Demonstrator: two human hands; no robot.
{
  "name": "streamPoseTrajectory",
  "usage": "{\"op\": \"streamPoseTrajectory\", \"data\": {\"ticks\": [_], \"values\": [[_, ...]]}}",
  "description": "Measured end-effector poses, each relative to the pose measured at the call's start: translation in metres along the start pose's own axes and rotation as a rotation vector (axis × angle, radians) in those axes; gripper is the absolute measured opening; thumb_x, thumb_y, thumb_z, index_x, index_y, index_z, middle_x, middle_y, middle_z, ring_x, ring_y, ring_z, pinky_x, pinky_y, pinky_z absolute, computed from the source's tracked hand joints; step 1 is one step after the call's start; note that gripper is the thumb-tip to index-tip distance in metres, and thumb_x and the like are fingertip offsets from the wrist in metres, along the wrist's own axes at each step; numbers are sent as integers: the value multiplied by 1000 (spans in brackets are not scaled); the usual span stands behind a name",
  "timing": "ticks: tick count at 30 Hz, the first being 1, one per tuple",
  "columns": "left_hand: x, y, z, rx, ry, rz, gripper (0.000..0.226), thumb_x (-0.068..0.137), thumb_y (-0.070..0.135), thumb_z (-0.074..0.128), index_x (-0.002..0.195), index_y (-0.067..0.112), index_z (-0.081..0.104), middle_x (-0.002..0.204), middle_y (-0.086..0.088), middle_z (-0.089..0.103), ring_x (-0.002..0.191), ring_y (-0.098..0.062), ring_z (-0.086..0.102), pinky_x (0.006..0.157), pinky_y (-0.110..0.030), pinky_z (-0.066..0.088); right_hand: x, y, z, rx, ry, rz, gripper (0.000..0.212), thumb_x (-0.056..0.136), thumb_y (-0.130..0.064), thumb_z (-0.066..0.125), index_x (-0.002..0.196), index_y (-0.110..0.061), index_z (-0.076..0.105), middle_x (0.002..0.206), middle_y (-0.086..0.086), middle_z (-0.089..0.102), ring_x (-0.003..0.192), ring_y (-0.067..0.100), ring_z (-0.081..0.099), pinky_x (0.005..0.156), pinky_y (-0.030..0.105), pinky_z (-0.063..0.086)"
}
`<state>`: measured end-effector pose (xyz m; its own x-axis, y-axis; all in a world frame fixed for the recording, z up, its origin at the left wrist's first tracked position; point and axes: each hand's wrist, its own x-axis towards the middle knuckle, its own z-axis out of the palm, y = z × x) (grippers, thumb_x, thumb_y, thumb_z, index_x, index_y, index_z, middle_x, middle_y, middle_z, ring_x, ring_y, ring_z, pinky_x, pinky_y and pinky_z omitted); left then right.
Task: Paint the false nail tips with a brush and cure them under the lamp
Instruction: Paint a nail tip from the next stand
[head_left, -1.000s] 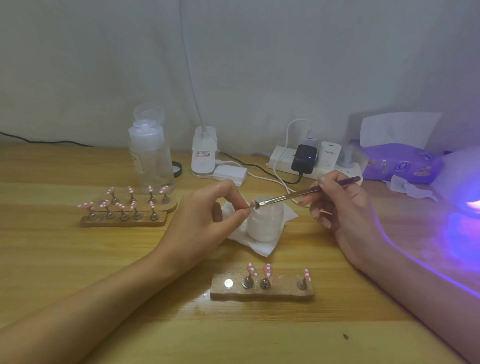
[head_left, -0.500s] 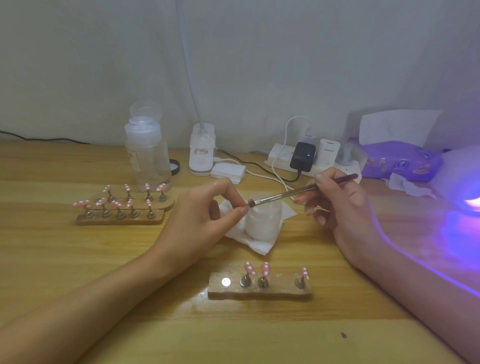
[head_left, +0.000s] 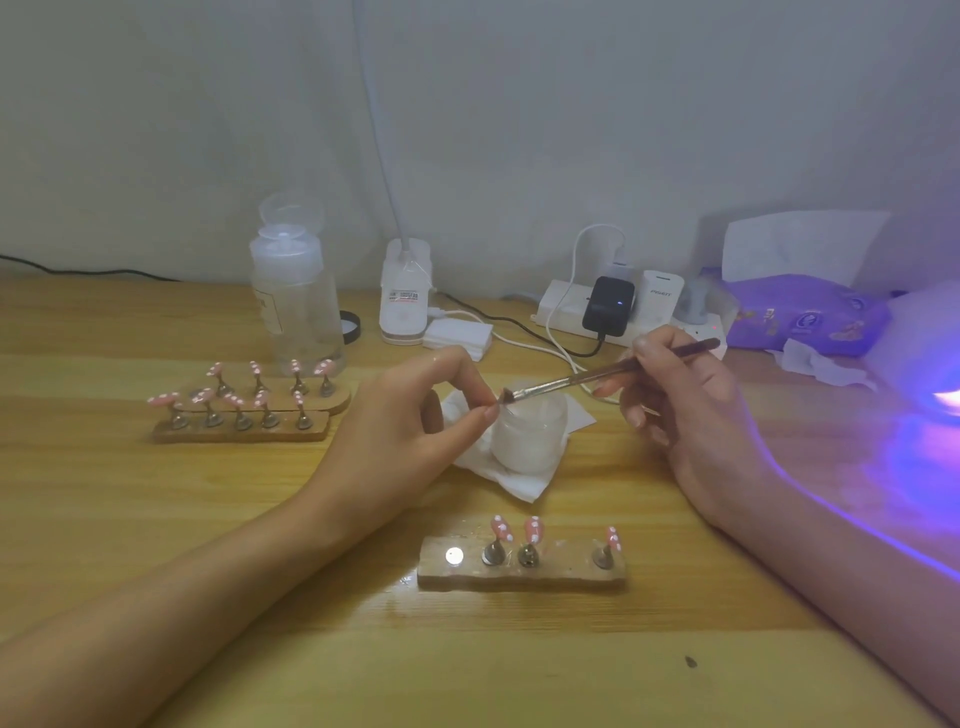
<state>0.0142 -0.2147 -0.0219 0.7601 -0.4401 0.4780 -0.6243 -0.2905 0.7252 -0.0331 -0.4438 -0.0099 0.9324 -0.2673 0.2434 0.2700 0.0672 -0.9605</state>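
Observation:
My right hand (head_left: 691, 415) grips a thin brush (head_left: 597, 375) by its handle, slanted down to the left over a white frosted jar (head_left: 527, 439). My left hand (head_left: 410, 431) pinches thumb and forefinger together right at the bristles; anything between them is too small to tell. Near me lies a wooden holder (head_left: 519, 569) with three pink dotted nail tips (head_left: 532, 530) on metal stands and one bare magnet. Two more holders (head_left: 244, 415) with several pink tips sit at the left. The lamp (head_left: 935, 374) glows violet at the right edge.
The jar stands on a white wipe (head_left: 519, 480). Behind are a clear pump bottle (head_left: 296, 301), a white desk-lamp base (head_left: 405, 296), a power strip (head_left: 623, 312) with chargers and cables, and a purple tissue pack (head_left: 805, 317).
Both hands hold nearly the same place. The brush tip has crept a little left, closer against my left fingertips.

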Motion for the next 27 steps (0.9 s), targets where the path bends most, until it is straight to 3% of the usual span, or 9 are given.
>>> {"op": "streamPoseTrajectory", "data": {"ticks": [4,8,10,16,19,23,27], "values": [[0,0,0,1,7,14,13,88,18,72,79,21,63,73,11,62,49,-8,44,52,-14,32,2,1,-3,20,67,13,27,100,-22,52,73,-24,53,70,6,72,43,7,41,38,13,27],[0,-1,0,3,5,32,13,88,16,72,80,20,64,63,23,55,48,-7,40,52,-11,31,1,0,0,31,7,11,21,89,-35,59,69,-28,58,73,7,73,44,8,44,37,12,27],[0,-1,0,10,14,40,13,88,15,73,79,19,64,62,24,53,48,-7,39,52,-11,31,1,1,0,29,31,28,23,95,-28,57,72,-24,57,73,8,73,43,7,44,36,12,27],[0,-2,0,51,43,72,11,86,19,73,81,23,64,86,17,61,55,-14,48,57,-11,37,1,0,1,23,2,6,20,86,-39,61,71,-26,58,74,9,73,44,8,46,36,12,28],[1,-2,0,69,46,80,12,86,18,74,81,24,64,88,15,62,58,-14,50,58,-11,38,2,1,-1,41,73,25,21,94,-30,57,74,-23,55,72,7,73,43,6,44,36,12,27],[1,-3,-1,82,45,93,13,87,17,74,82,24,64,91,14,63,59,-14,51,58,-12,38,2,0,1,47,-8,15,20,81,-42,63,69,-27,59,72,7,73,41,8,45,35,12,27],[1,-2,0,92,49,100,12,87,17,73,82,23,64,90,11,62,59,-15,51,58,-12,37,2,0,0,55,33,28,17,81,-37,61,72,-23,56,71,7,72,40,7,44,35,12,26]]}}
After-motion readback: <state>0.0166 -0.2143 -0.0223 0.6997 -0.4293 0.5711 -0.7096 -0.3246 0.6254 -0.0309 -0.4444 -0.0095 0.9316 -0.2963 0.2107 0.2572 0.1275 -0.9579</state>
